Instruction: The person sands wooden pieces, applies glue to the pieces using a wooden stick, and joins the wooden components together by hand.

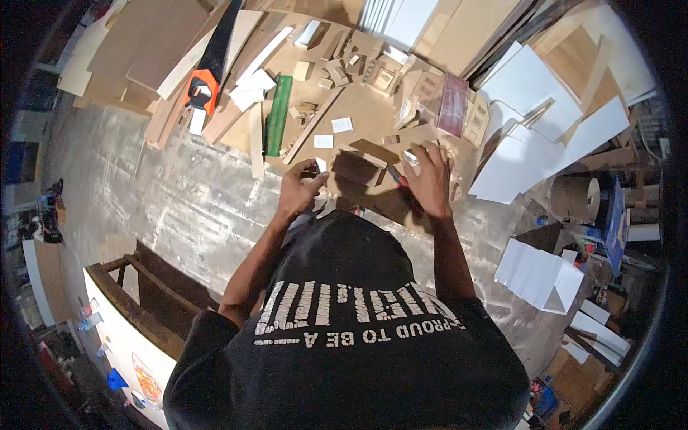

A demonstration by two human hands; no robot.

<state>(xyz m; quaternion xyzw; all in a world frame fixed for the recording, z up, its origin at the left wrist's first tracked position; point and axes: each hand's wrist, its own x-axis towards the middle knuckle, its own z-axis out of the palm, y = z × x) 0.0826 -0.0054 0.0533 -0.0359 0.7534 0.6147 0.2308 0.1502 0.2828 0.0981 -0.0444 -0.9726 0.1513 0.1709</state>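
Observation:
My left hand (301,189) is closed, pinching a small white piece (320,165) between thumb and fingertips, above the board's near edge. My right hand (430,179) has its fingers apart and bent down over the board, close to a small whitish item (411,159) partly hidden by them. Beside its thumb is a slim red and black hand tool (397,176); its exact kind is unclear. Between the hands stands a small wooden box-like piece (362,165), its dark side toward me. Two small white cards (324,141) lie just beyond.
A brown board (387,125) carries wood offcuts, a green strip (278,115) and a purple-covered panel (453,106). A handsaw with an orange handle (203,89) lies at the upper left. White sheets (519,154) are piled right; a wooden-framed box (136,322) stands lower left.

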